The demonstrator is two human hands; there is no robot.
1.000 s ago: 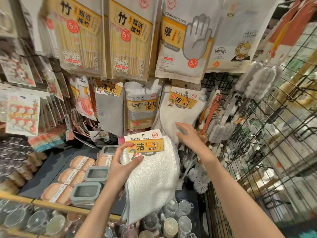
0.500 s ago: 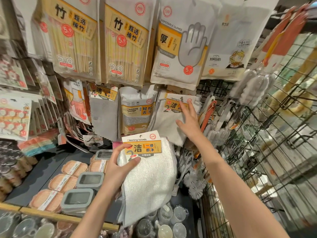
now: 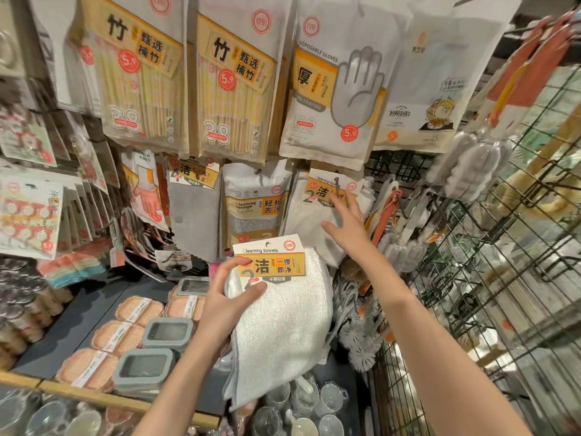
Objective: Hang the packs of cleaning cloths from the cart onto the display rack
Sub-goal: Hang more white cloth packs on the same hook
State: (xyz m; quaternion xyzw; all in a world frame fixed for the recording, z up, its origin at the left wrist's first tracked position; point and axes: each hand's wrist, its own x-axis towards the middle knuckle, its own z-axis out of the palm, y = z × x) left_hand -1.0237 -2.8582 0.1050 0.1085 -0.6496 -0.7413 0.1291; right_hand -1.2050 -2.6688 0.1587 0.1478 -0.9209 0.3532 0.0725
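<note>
The left hand (image 3: pixel 228 305) gripped the cloth pack (image 3: pixel 276 313) by its card, just below the hanging pack (image 3: pixel 327 209) — the right hand (image 3: pixel 347 220), fingers spread, touched that one; its hook (image 3: pixel 337 180) could miss the hole — then the pack would drop

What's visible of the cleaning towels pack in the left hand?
The cleaning towels pack is folded white terry-looking cloth under a white and yellow card header reading "Cleaning towels", with a hang hole at its top. The left hand pinches the header's left edge; the cloth droops below it. It hangs unhooked in front of the rack.
</note>
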